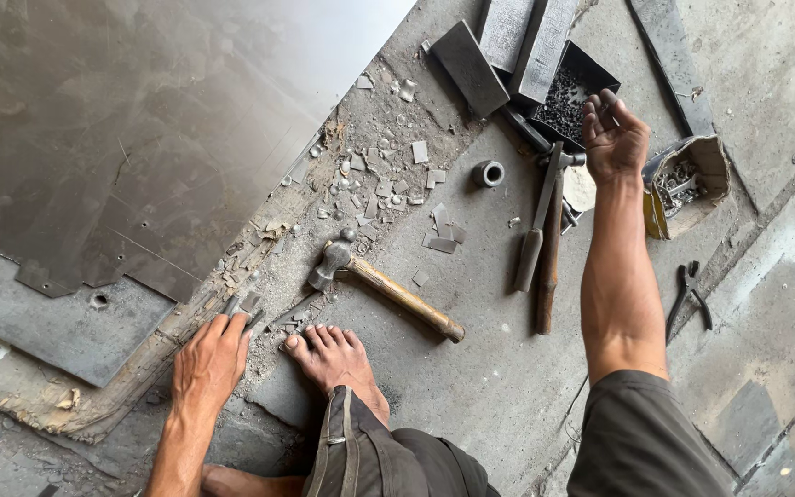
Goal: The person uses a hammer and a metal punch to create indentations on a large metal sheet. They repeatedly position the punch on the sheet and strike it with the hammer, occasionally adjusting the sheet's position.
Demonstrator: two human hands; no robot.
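Left hand (209,359) pressed down, pinching a small metal piece (243,306) at the sheet's edge to steady it; right hand (613,136) raised, loosely cupped, empty, above the black tray of scraps (600,69); ball-peen hammer (381,283) parked within reach.

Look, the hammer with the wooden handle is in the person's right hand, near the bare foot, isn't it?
Not quite. The hammer lies on the floor near the bare foot, in nobody's grip. The head view shows the right hand raised with nothing in it, near the black tray.
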